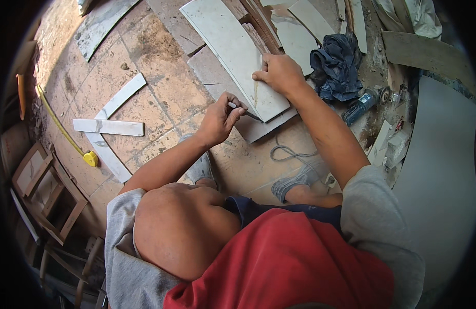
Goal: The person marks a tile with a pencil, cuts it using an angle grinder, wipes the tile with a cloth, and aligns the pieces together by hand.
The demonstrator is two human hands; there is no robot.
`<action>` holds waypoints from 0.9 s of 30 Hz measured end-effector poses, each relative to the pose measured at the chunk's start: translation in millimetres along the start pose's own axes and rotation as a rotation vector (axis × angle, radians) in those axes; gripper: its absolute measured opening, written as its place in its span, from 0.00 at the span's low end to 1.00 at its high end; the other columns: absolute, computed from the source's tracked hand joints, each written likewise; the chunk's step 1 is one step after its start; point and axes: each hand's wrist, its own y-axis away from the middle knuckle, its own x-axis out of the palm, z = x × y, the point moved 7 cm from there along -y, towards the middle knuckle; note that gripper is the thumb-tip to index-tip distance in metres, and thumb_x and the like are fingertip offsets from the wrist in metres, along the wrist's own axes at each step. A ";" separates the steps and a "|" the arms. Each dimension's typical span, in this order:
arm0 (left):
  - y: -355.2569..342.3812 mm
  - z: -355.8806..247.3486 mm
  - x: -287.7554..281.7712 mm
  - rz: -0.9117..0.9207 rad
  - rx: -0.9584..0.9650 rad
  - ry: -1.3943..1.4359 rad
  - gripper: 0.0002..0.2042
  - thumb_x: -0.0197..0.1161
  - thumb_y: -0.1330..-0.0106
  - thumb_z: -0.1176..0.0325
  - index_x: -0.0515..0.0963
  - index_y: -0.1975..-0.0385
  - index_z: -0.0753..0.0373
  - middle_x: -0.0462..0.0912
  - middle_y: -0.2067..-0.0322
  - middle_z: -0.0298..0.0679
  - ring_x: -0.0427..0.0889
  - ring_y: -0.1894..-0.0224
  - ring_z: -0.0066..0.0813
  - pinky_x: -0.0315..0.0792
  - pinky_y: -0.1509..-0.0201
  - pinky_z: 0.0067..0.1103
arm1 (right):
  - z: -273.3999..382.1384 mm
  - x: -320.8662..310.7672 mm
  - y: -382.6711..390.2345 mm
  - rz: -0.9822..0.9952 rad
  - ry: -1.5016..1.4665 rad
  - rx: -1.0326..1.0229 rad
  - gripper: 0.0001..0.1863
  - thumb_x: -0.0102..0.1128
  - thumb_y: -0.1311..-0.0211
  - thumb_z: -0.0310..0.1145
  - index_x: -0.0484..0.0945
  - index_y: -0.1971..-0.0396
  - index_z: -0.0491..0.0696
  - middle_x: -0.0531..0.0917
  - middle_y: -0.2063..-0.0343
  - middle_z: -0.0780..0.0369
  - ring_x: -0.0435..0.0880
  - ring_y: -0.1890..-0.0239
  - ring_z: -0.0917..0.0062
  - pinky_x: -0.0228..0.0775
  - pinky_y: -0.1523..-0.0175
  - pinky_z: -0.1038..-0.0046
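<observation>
A long white marbled tile (222,38) lies over a greyish board (271,129) on the floor ahead of me. My left hand (220,119) is closed around a slim dark pen (252,116) with a pale end. The pen's tip meets the near corner of the tile. On the tile's right side, my right hand (281,74) grips the edge, with its thumb on the top face and its other fingers partly hidden.
Two crossed white tile strips (109,127) and a yellow tape measure (90,158) lie left. To the right are a dark crumpled cloth (336,67), a blue angle grinder (359,109) with its cord (289,152), and a large grey sheet (436,180). Wooden frames (50,193) stand lower left.
</observation>
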 end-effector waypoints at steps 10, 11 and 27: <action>-0.8 -6.2 3.0 0.007 0.015 -0.110 0.10 0.60 0.29 0.68 0.68 0.58 0.65 0.85 0.69 0.46 0.83 0.71 0.37 0.75 0.64 0.28 | -1.0 1.3 -0.6 -0.014 -0.008 -0.006 0.19 0.74 0.51 0.48 0.83 0.68 0.49 0.87 0.68 0.55 0.86 0.61 0.58 0.77 0.55 0.59; -0.8 -5.8 3.3 0.006 0.015 -0.111 0.10 0.60 0.29 0.68 0.68 0.58 0.65 0.85 0.69 0.46 0.83 0.71 0.37 0.75 0.64 0.28 | -1.7 1.6 -0.6 -0.011 -0.004 0.005 0.19 0.74 0.51 0.48 0.83 0.68 0.49 0.87 0.68 0.55 0.86 0.61 0.58 0.77 0.55 0.59; -0.5 -4.7 4.4 0.007 -0.019 -0.165 0.08 0.59 0.29 0.71 0.67 0.58 0.65 0.85 0.67 0.43 0.82 0.70 0.31 0.75 0.63 0.25 | 0.2 0.1 0.3 -0.002 -0.005 0.003 0.20 0.74 0.51 0.48 0.83 0.67 0.48 0.87 0.68 0.55 0.86 0.61 0.58 0.77 0.56 0.59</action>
